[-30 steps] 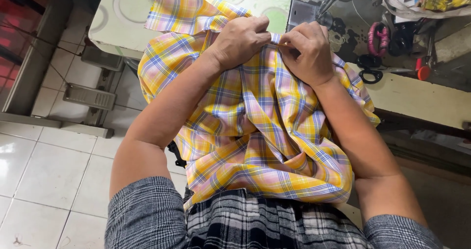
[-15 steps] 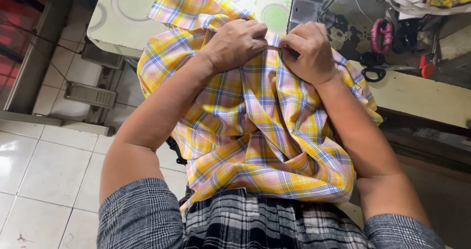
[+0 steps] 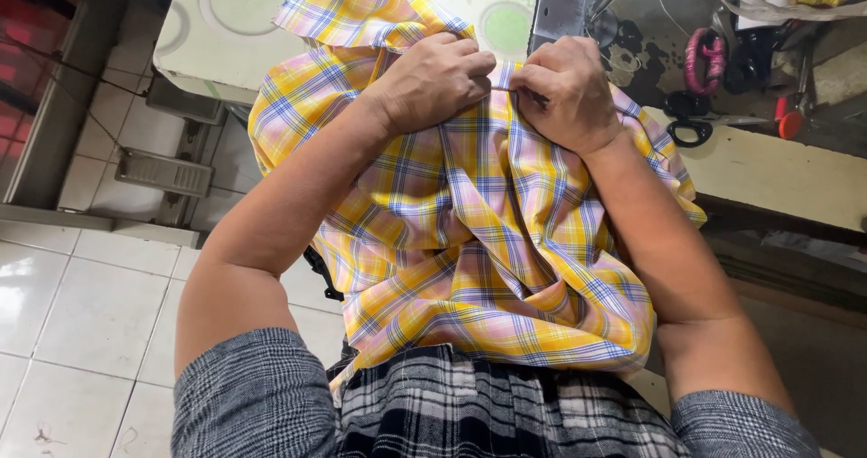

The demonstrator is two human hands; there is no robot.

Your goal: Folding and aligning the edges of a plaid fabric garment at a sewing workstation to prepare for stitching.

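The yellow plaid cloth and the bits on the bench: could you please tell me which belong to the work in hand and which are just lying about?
In hand:
- yellow plaid cloth, bunched over the lap
- left hand and right hand, both pinching its top edge

Lying about:
- black scissors on the bench
- pink cord loop
- red-handled tool
- foot pedal on the tiled floor
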